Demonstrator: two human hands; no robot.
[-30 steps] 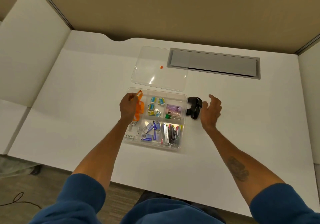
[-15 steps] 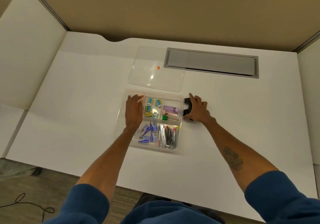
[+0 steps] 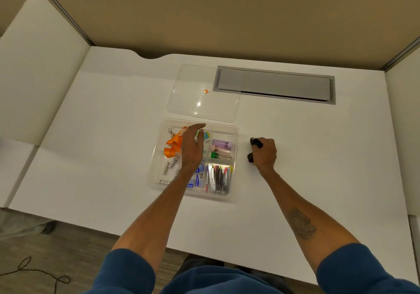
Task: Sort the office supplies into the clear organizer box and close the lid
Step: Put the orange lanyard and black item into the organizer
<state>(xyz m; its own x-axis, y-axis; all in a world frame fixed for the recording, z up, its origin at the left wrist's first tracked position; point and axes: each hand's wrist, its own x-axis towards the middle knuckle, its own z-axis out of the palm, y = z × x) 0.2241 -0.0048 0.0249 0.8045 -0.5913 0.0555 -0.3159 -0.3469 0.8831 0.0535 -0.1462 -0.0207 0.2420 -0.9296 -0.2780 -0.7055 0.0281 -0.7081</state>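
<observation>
The clear organizer box lies open in the middle of the white desk. An orange lanyard rests in its left compartment with small silver items below it. Other compartments hold small erasers, purple and green tubes, blue packets and several mini staplers. My left hand hovers over the box, fingers apart and holding nothing. My right hand is closed on a black object on the desk, just right of the box. The clear lid lies flat behind the box.
A grey cable hatch is set into the desk behind the lid, which overlaps its left end. A small orange dot shows on the lid. Beige partition walls surround the desk. A black cable lies on the floor at lower left.
My left hand let go of the orange lanyard in the left compartment and shifted right over the box. My right hand came down on the black object and closed around it.
</observation>
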